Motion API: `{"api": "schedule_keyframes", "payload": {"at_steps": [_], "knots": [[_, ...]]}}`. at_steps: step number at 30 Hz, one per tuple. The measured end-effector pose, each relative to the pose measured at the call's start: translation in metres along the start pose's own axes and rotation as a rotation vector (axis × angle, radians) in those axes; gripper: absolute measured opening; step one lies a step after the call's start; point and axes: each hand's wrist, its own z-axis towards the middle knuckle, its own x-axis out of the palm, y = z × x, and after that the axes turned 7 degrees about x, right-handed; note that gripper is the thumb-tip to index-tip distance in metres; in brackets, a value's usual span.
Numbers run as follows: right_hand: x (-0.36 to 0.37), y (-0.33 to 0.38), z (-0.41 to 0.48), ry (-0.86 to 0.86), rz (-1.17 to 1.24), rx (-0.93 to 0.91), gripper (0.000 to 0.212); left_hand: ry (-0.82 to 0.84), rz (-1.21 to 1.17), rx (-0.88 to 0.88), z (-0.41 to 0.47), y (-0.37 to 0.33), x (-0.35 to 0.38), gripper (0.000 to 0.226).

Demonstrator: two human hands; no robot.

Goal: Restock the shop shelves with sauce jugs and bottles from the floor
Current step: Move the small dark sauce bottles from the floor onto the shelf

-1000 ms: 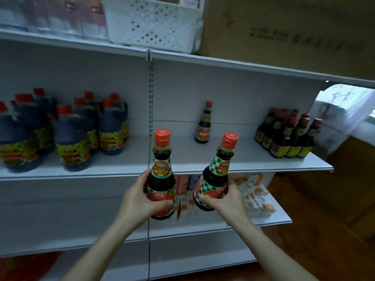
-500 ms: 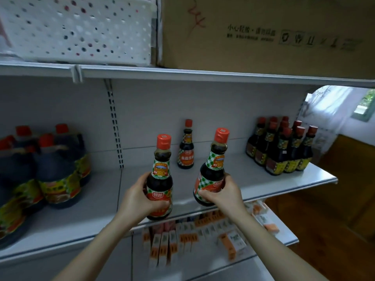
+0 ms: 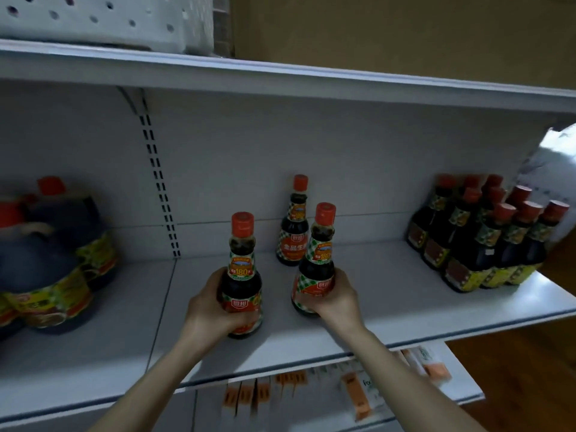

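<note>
My left hand (image 3: 208, 310) grips a dark sauce bottle (image 3: 242, 266) with an orange cap, upright over the white middle shelf (image 3: 389, 307). My right hand (image 3: 338, 299) holds a second, similar bottle (image 3: 316, 260), tilted slightly left, its base at or just above the shelf surface. Behind them a single bottle (image 3: 293, 226) of the same kind stands near the back wall. Whether either held bottle touches the shelf I cannot tell.
A cluster of several dark bottles (image 3: 486, 235) stands at the shelf's right end. Large sauce jugs (image 3: 53, 263) fill the left bay. Above, a white perforated basket (image 3: 106, 20) and a cardboard box (image 3: 405, 35) sit on the top shelf. Small boxed goods (image 3: 355, 391) lie below.
Both hands have carried their bottles forward and over the middle shelf, closer to the single bottle at the back. The view has moved in towards the shelf.
</note>
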Motion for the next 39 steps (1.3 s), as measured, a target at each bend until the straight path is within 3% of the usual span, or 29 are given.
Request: {"api": "schedule_keyframes", "payload": {"at_steps": [4,9,15,19,30,33,39], "knots": [[0.005,-0.004,0.021,0.097,0.035,0.01,0.046,-0.061,-0.018,-0.041,0.001,0.002,0.009,0.087],[0.011,-0.008,0.034,0.123,0.071,0.026,0.061,-0.106,-0.006,-0.052,-0.001,0.001,0.018,0.078],[0.011,-0.022,0.044,0.224,0.106,-0.057,0.056,-0.114,0.034,-0.052,-0.001,0.001,0.022,0.089],[0.006,-0.03,0.043,0.276,0.091,-0.039,0.053,-0.116,0.04,-0.047,-0.002,0.002,0.023,0.083],[0.032,-0.031,0.06,0.109,0.07,-0.077,0.051,-0.113,0.016,-0.057,-0.003,0.006,0.024,0.086],[0.037,-0.038,0.065,0.102,0.066,-0.082,0.065,-0.11,-0.003,-0.052,-0.003,0.005,0.024,0.081],[0.035,-0.04,0.068,0.131,0.065,-0.078,0.063,-0.11,-0.007,-0.054,-0.003,0.008,0.023,0.081]]}}
